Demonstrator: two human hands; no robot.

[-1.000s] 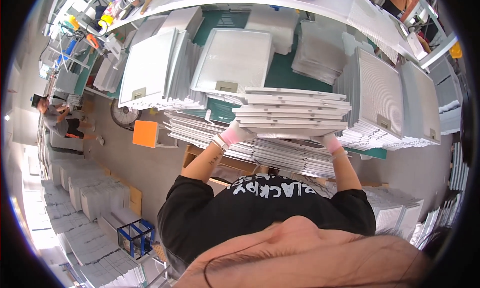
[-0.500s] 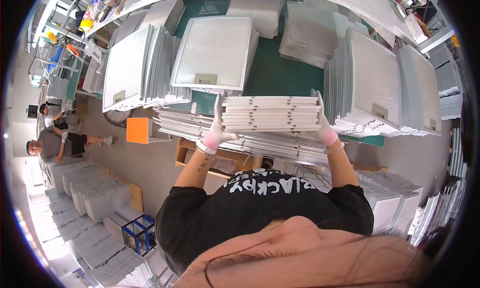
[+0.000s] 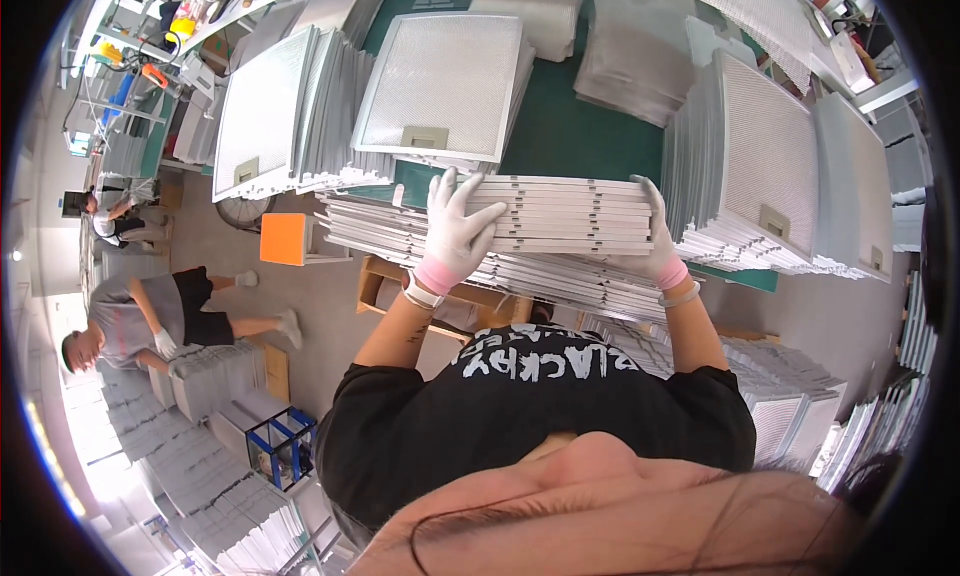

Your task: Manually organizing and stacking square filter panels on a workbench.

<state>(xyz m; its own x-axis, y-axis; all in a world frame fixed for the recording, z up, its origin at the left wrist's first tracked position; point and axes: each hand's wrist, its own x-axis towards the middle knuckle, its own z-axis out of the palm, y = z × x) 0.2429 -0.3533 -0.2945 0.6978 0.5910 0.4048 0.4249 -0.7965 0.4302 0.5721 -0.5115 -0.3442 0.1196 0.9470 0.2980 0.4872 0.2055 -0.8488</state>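
A stack of thin framed metal mesh panels (image 3: 570,214) is turned with its white edges toward me, above a larger pile of panels (image 3: 560,286). At its right end, my gloved right hand (image 3: 655,238) clasps the stack, fingers along the end and thumb low. My gloved left hand (image 3: 458,228) lies against the left end, its fingers spread and one digit across the front edges. Behind the stack, a pile topped by a mesh panel with a small latch plate (image 3: 435,86) stands on the green bench top (image 3: 575,141). Whether the held stack rests on the pile below cannot be made out.
Leaning panel stacks stand at left (image 3: 262,111) and right (image 3: 765,156). An orange-topped stool (image 3: 283,239) and a wooden crate (image 3: 375,286) stand below the bench. At left, a person in grey (image 3: 145,316) is near wrapped piles (image 3: 235,376); another person (image 3: 115,216) is farther off.
My left hand has shifted up and over the stack's left end, its fingers spreading. My right hand stays at the right end. The person in grey has come nearer along the left side.
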